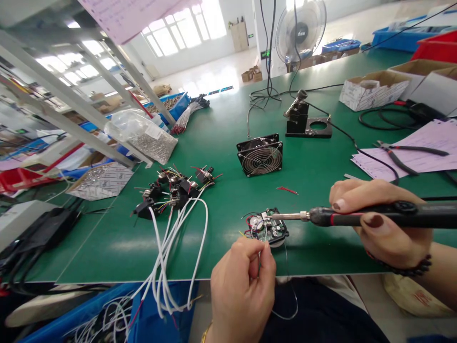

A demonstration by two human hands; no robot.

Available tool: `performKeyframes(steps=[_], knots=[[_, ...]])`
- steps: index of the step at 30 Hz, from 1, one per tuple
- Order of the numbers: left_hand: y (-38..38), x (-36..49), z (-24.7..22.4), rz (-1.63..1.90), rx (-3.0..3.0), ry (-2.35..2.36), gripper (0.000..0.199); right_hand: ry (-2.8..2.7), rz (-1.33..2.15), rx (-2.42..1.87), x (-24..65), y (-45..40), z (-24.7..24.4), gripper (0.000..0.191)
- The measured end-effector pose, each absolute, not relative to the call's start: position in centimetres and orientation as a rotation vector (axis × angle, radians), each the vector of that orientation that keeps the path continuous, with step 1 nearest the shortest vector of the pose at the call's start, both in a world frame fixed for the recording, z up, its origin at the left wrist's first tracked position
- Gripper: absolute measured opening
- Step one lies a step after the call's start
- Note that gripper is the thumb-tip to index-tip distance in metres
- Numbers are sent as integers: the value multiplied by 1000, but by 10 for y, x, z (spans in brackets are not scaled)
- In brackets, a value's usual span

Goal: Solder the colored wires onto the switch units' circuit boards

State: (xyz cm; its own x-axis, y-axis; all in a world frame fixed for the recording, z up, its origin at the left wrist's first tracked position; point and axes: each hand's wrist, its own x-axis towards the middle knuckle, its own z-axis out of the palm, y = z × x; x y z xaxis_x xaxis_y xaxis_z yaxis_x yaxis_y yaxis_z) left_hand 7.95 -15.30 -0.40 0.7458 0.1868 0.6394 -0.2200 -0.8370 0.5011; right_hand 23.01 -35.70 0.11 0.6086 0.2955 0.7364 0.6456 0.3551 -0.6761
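My right hand (382, 224) grips a black soldering iron (360, 215), its metal tip pointing left onto a small circuit board (274, 226). The board lies near the table's front edge, with red, black and yellow wires at its left side. Just in front of it, my left hand (244, 286) pinches a thin strand of solder wire (295, 305) between thumb and forefinger. The strand's upper end reaches the board near the iron's tip, and its tail hangs below the table edge. Contact between tip and solder is too small to make out.
A small black fan (260, 157) stands behind the board, with an iron stand (307, 121) farther back. Wired black parts with white cables (171, 257) lie to the left. Red wire bits (287, 190) lie behind the board. Pliers (403, 155) rest on pink papers (428, 143) at right.
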Motion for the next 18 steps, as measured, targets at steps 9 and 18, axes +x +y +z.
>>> performKeyframes(steps=[9,18], knots=[[-151,81,-7,972,2368,7,18,-953,-268,-1258,229,-358,0,18],[-152,79,-4,960,2372,3,19,-992,-293,-1252,232,-355,4,17]])
